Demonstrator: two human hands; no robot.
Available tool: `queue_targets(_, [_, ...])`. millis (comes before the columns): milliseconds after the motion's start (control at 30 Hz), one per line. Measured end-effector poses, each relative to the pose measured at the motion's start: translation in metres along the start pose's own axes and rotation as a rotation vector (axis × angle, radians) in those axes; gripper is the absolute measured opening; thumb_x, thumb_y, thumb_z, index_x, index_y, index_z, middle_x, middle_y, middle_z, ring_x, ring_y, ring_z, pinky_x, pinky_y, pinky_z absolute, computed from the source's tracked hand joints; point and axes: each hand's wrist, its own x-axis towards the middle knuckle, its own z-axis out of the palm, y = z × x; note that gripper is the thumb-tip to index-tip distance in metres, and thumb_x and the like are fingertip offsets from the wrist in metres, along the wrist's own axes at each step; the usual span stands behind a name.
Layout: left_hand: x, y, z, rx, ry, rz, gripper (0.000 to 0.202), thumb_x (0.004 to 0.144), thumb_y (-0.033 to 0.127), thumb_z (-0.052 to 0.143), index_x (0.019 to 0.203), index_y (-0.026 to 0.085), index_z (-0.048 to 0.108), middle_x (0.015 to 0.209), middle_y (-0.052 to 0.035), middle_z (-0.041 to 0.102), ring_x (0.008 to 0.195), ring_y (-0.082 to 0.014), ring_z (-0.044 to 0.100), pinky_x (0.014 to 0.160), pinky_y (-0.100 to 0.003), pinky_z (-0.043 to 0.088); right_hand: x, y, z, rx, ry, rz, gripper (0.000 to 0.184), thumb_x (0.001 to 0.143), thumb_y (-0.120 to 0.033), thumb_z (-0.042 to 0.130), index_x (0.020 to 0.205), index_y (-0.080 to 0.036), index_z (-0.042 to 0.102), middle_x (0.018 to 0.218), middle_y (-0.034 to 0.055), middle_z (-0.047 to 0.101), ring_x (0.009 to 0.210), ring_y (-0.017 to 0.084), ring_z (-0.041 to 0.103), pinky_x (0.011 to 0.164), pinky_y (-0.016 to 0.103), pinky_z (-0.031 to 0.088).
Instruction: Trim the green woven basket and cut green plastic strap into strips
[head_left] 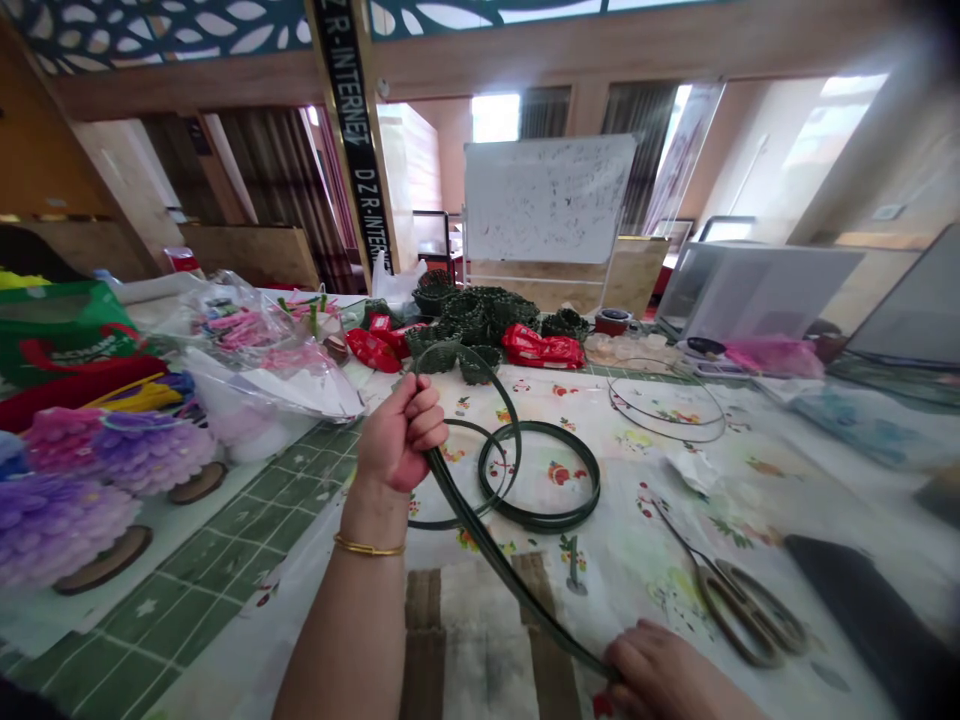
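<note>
My left hand (409,430) is closed in a fist around a bundle of dark green flat strips (484,545), raised a little above the table. From that fist the bundle slants down to the lower right, where my right hand (664,665) grips its other stretch; those fingers are partly cut off by the frame's bottom. One strip curves in a loop above and beside my left hand. Behind the bundle, a coil of the same green strip (592,490) lies on the flowered tablecloth (622,560), overlapping a thinner green ring (450,522).
Scissors (750,610) and a dark flat object (862,620) lie at the right. A thin wire ring (720,430) is farther back. Dark green woven pieces (487,312) and red packets (541,348) are piled at the back. Fluffy flower pieces (154,450) stand left.
</note>
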Motion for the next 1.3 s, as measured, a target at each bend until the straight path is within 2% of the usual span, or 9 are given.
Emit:
queue_targets(100, [-0.007,-0.004,0.006,0.067,-0.032,-0.077,0.033,0.099,0.022,0.03,0.076,0.014,0.051,0.053,0.0102,0.02,0.036,-0.0033,0.009,0.029,-0.013,0.012,0.007,-0.002,-0.001,0.021,-0.094,-0.061,0.013,0.089,-0.025,0.055,0.085,-0.022,0.067,0.079,0.0026,0.073,0.071,0.021,0.067,0.072,0.031,0.054])
queue_targets(233, [-0.016,-0.017,0.017,0.283,-0.165,-0.101,0.023,0.096,0.029,0.042,0.078,0.016,0.051,0.052,0.0104,0.023,0.037,-0.0024,0.008,0.03,-0.012,0.016,0.0,0.022,0.0,-0.021,0.069,-0.045,0.036,0.088,-0.039,0.059,0.121,-0.024,0.063,0.118,0.0105,0.069,0.105,0.028,0.063,0.091,0.04,0.049])
queue_targets(367, [-0.023,-0.039,0.028,0.482,-0.293,-0.035,0.025,0.091,0.036,0.053,0.075,0.017,0.048,0.052,0.0096,0.031,0.037,-0.0018,0.018,0.033,-0.011,0.021,-0.017,0.068,0.003,-0.124,0.367,0.355,0.034,0.091,-0.035,0.049,0.117,-0.02,0.065,0.125,0.0144,0.064,0.112,0.03,0.06,0.093,0.045,0.049])
queue_targets(500, [-0.031,-0.059,0.033,0.61,-0.444,-0.084,0.029,0.091,0.043,0.052,0.079,0.017,0.047,0.055,0.0088,0.033,0.041,-0.0029,0.022,0.034,-0.012,0.02,-0.029,0.098,-0.005,-0.148,0.351,0.821,0.034,0.087,-0.031,0.05,0.107,-0.009,0.067,0.112,0.0225,0.066,0.108,0.035,0.061,0.096,0.049,0.044])
queue_targets(600, [-0.032,-0.071,0.033,0.881,-0.504,-0.06,0.03,0.094,0.044,0.045,0.08,0.018,0.046,0.058,0.0072,0.036,0.045,-0.0049,0.027,0.039,-0.016,0.024,-0.035,0.105,-0.012,-0.112,0.29,0.932,0.029,0.085,-0.033,0.055,0.095,-0.01,0.068,0.101,0.0208,0.066,0.094,0.033,0.065,0.086,0.043,0.048])
queue_targets(767, [-0.024,-0.093,0.034,1.465,-0.593,0.162,0.025,0.096,0.035,0.037,0.077,0.02,0.041,0.061,0.0043,0.042,0.056,-0.0114,0.04,0.054,-0.025,0.033,-0.043,0.105,-0.018,-0.002,0.257,1.024,0.024,0.081,-0.035,0.06,0.094,-0.015,0.065,0.102,0.0157,0.064,0.089,0.027,0.064,0.078,0.035,0.046])
queue_targets(1000, [-0.02,-0.109,0.027,1.686,-0.775,0.325,0.027,0.097,0.036,0.03,0.076,0.022,0.038,0.057,0.0034,0.043,0.052,-0.0147,0.043,0.052,-0.027,0.028,-0.051,0.105,-0.022,0.271,0.295,1.033,0.03,0.06,-0.021,0.071,0.089,-0.019,0.061,0.063,0.0025,0.059,0.065,0.025,0.06,0.059,0.032,0.04])
queue_targets(1167, [-0.023,-0.107,0.023,1.667,-0.873,0.526,0.037,0.099,0.039,0.025,0.073,0.02,0.044,0.059,0.0008,0.049,0.054,-0.0144,0.046,0.053,-0.026,0.034,-0.044,0.091,-0.027,0.633,0.456,0.817,0.053,0.074,-0.056,0.062,0.114,-0.023,0.048,0.089,0.0055,0.064,0.068,0.019,0.06,0.059,0.031,0.047])
queue_targets(1300, [-0.023,-0.105,0.024,1.603,-0.863,0.598,0.044,0.099,0.041,0.024,0.068,0.019,0.045,0.057,0.0005,0.048,0.054,-0.0136,0.044,0.052,-0.025,0.037,-0.042,0.071,-0.027,1.022,0.646,0.418,0.08,0.052,-0.073,0.076,0.111,-0.029,0.047,0.087,0.0003,0.058,0.062,0.013,0.052,0.056,0.027,0.042])
